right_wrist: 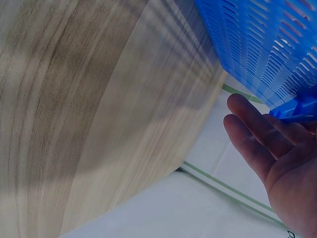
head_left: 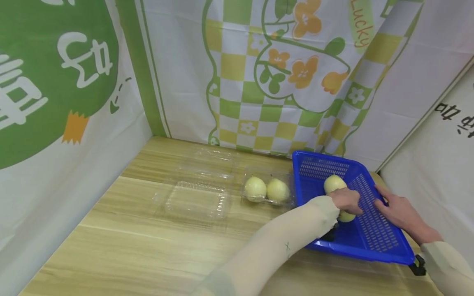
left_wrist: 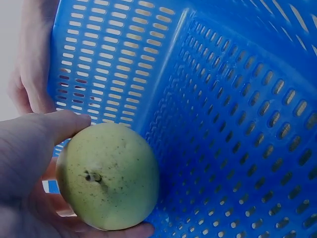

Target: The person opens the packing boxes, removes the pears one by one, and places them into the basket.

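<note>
Inside a blue plastic basket (head_left: 385,242), my left hand (head_left: 346,200) grips a round yellow-green pear (left_wrist: 111,176), its thumb and fingers curled around the sides. The pear's short stem faces the left wrist camera. Just beyond that hand is another pear (head_left: 335,183) in the basket. My right hand (head_left: 405,216) holds the basket's right rim, thumb over the inner side. From below, the right wrist view has some of its fingers (right_wrist: 252,129) stretched out loosely beside the basket's outer wall.
Left of the basket, a clear plastic clamshell box (head_left: 246,174) contains two pears (head_left: 255,189). An open clear box (head_left: 198,201) lies farther left on the wooden table (head_left: 122,246). Printed cloth (head_left: 177,74) hangs behind and at both sides.
</note>
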### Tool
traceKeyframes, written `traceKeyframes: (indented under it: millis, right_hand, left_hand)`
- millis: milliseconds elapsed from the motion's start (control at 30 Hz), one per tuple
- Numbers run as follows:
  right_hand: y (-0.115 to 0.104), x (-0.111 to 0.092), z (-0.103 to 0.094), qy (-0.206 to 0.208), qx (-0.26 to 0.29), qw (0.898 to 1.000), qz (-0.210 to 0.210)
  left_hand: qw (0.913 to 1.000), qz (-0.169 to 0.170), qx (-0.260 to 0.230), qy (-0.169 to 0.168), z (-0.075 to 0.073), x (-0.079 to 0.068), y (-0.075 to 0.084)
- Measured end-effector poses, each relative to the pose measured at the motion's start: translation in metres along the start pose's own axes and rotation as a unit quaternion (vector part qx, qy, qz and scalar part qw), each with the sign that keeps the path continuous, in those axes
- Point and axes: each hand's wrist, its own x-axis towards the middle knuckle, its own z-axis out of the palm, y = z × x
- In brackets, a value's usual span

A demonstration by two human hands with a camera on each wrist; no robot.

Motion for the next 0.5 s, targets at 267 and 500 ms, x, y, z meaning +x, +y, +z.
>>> traceKeyframes:
  millis: [267,500]
  right_hand:
    - [0.0013,-0.0015,0.0027,0.014,-0.002,1.000,-0.010]
    - [-0.0008,-0.0019,0.0001,0.011,0.001,1.000,-0.002]
  left_hand:
    - [0.9999,-0.007,-0.008,-0.006,0.0047,0.0000,0.0003]
    - [0.9991,-0.029,-0.005,-0.029,-0.0052,-0.0029,0.0024]
